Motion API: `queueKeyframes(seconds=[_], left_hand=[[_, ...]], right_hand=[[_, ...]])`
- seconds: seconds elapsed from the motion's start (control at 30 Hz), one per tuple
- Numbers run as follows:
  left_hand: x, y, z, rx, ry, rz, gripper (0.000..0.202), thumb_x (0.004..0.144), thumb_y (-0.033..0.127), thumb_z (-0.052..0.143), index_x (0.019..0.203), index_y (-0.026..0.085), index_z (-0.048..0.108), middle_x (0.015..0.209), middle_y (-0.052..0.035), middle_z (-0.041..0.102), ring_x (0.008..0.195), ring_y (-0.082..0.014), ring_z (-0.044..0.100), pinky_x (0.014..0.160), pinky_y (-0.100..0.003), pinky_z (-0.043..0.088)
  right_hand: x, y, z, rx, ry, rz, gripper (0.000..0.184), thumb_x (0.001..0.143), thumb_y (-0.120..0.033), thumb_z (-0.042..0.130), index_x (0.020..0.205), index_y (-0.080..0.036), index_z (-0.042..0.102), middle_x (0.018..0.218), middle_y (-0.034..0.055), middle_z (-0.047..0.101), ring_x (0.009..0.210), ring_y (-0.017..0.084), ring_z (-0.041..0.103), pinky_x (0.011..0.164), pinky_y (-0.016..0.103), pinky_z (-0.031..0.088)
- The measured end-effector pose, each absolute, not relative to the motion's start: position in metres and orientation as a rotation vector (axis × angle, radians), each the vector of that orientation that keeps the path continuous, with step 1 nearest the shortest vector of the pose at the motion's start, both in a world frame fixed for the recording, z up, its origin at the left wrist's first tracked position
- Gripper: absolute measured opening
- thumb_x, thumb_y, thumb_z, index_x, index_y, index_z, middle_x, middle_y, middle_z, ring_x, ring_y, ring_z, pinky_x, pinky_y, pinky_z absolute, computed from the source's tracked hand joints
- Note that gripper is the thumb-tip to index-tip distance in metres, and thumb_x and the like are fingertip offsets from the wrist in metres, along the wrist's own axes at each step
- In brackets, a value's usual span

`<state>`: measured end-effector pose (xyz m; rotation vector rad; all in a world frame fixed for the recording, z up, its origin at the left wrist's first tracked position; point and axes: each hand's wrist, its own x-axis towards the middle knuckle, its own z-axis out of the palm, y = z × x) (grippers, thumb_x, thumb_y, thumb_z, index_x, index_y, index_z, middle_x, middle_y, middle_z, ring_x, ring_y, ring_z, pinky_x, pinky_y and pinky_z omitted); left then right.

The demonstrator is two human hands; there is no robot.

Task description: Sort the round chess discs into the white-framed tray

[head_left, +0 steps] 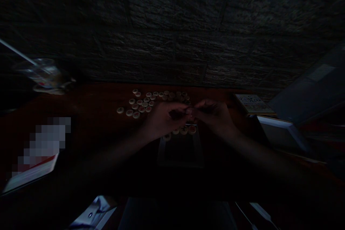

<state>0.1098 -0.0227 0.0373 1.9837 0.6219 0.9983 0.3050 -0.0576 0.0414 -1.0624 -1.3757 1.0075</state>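
In the dim head view my left hand (167, 116) and my right hand (215, 116) meet above the table, fingertips pinched together. Between them is something small, too dark to name. Just below, a clear plastic tray (199, 152) has several round Chinese chess pieces (183, 130) along its far side, partly covered by my left hand. Many more loose chess pieces (145, 104) lie flat on the table beyond my left hand, some of them hidden behind it.
The wooden table (97, 97) ends at a stone-textured wall (172, 25). A clear cup (44, 73) with a straw stands at far left. To the right lie a printed box lid (253, 103) and an open, shallow box (280, 133). A cable (244, 215) hangs near the bottom edge.
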Motion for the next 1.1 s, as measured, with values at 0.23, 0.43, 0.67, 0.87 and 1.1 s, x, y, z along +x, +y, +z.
queueKeyframes(seconds=[0.23, 0.43, 0.67, 0.87, 1.1], left_hand=[[0.11, -0.021, 0.042, 1.919, 0.629, 1.055, 0.019, 0.091, 0.03, 0.073, 0.103, 0.018, 0.081, 0.096, -0.0054, 0.083, 0.086, -0.0187, 0.079, 0.075, -0.026, 0.061], [0.108, -0.019, 0.04, 1.764, 0.705, 1.069, 0.019, 0.089, 0.033, 0.076, 0.102, 0.021, 0.082, 0.085, -0.0033, 0.082, 0.07, -0.0154, 0.075, 0.062, -0.024, 0.059], [0.108, -0.02, 0.04, 1.77, 0.713, 1.057, 0.021, 0.091, 0.035, 0.072, 0.103, 0.022, 0.083, 0.08, -0.0035, 0.081, 0.066, -0.0159, 0.074, 0.059, -0.025, 0.058], [0.106, -0.026, 0.041, 2.038, 0.667, 1.027, 0.023, 0.093, 0.028, 0.068, 0.111, 0.023, 0.081, 0.1, -0.0042, 0.083, 0.083, -0.0186, 0.077, 0.07, -0.026, 0.06], [0.109, -0.029, 0.042, 2.103, 0.636, 1.049, 0.028, 0.091, 0.026, 0.074, 0.117, 0.022, 0.079, 0.103, -0.0042, 0.082, 0.086, -0.0175, 0.077, 0.074, -0.024, 0.06]], right_hand=[[0.303, -0.058, 0.045, -1.04, -1.333, 1.064, 0.035, 0.07, -0.051, 0.091, 0.077, -0.019, 0.079, 0.074, 0.005, 0.08, 0.063, 0.016, 0.072, 0.062, 0.028, 0.06], [0.302, -0.059, 0.049, -1.013, -1.354, 1.082, 0.031, 0.07, -0.047, 0.092, 0.079, -0.02, 0.081, 0.073, 0.0045, 0.079, 0.063, 0.017, 0.073, 0.064, 0.03, 0.062], [0.305, -0.059, 0.046, -0.992, -1.354, 1.065, 0.03, 0.067, -0.044, 0.094, 0.082, -0.022, 0.08, 0.078, 0.0035, 0.08, 0.065, 0.017, 0.074, 0.067, 0.032, 0.062], [0.304, -0.058, 0.045, -1.023, -1.33, 1.029, 0.036, 0.06, -0.043, 0.098, 0.076, -0.019, 0.075, 0.072, 0.0025, 0.078, 0.059, 0.015, 0.069, 0.057, 0.027, 0.057], [0.302, -0.06, 0.045, -1.078, -1.303, 1.057, 0.035, 0.063, -0.045, 0.096, 0.074, -0.019, 0.075, 0.065, 0.0013, 0.075, 0.054, 0.014, 0.066, 0.049, 0.024, 0.054]])
